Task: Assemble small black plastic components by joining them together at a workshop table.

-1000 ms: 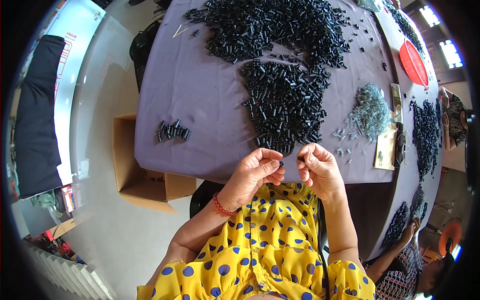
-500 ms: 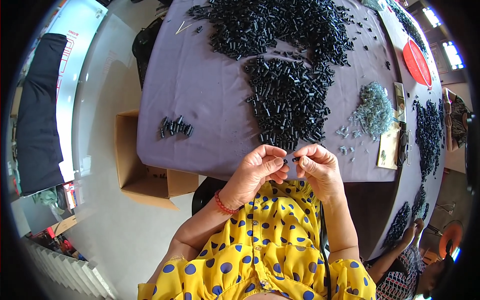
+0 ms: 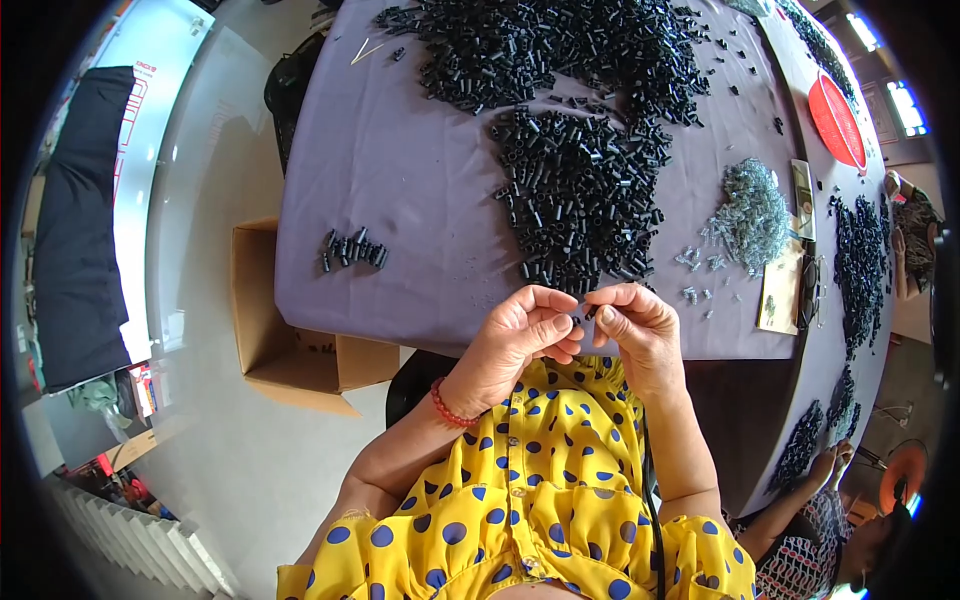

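My left hand (image 3: 528, 328) is closed in a pinch on a small black tube piece (image 3: 575, 322), mostly covered by the fingers. Close beside it, my right hand (image 3: 634, 322) pinches another small black piece (image 3: 591, 312) between thumb and forefinger. Both hands hang at the table's near edge, their fingertips nearly meeting. Just beyond them lies a large pile of short black tubes (image 3: 580, 200), which stretches to the far part of the table. A small separate group of black tubes (image 3: 352, 250) rests to the left.
Purple cloth covers the table (image 3: 400, 180). To the right are a heap of clear small parts (image 3: 752, 215), a yellowish card (image 3: 779, 298), glasses (image 3: 812, 290) and a red basket (image 3: 836, 122). A cardboard box (image 3: 300, 375) stands at the left. Other people (image 3: 800, 540) sit along the right side.
My right hand has moved slightly left, bringing its piece closer to my left hand. The left hand has barely shifted. At lower right, another person's hands have moved a little.
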### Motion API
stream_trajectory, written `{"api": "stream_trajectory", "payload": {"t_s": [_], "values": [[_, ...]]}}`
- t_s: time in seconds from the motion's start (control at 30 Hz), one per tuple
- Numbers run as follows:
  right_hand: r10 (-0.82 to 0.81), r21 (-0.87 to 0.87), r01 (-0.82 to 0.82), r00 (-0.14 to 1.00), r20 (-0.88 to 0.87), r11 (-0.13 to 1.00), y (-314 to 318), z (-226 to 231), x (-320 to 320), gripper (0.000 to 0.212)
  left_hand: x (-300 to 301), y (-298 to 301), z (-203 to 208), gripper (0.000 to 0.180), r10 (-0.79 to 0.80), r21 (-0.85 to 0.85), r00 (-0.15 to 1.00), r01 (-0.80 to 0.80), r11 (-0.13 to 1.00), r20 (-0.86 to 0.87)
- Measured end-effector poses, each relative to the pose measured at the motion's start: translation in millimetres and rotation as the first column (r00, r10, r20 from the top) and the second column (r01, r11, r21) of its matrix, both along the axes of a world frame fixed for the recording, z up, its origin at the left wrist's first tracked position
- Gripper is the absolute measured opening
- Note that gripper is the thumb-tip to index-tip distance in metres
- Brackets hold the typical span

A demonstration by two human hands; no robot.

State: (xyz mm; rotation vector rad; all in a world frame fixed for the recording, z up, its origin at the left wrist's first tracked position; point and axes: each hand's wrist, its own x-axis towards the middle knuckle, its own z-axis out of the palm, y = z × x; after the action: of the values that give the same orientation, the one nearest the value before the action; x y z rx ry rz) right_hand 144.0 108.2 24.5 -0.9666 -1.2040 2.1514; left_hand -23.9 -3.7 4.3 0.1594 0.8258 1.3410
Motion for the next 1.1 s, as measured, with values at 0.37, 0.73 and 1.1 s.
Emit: {"api": "stream_trajectory", "payload": {"t_s": [0.37,0.73,1.1], "values": [[0.003,0.025,-0.003,1.0,0.011,1.0,-1.4,-2.0,-1.3,0.015,1.3,0.1,1.5,0.02,0.001,0.032,1.0,-0.001,0.999,-0.02],[0.004,0.095,-0.006,1.0,0.021,0.995,-4.7,-3.0,-2.4,0.014,3.1,-1.7,-1.9,0.021,0.033,0.057,0.999,-0.034,0.998,0.017],[0.035,0.227,-0.05,0.997,0.07,0.973,-7.0,2.4,-5.3,0.011,3.7,-0.3,2.6,0.021,0.022,0.054,1.0,-0.021,0.998,-0.019]]}}
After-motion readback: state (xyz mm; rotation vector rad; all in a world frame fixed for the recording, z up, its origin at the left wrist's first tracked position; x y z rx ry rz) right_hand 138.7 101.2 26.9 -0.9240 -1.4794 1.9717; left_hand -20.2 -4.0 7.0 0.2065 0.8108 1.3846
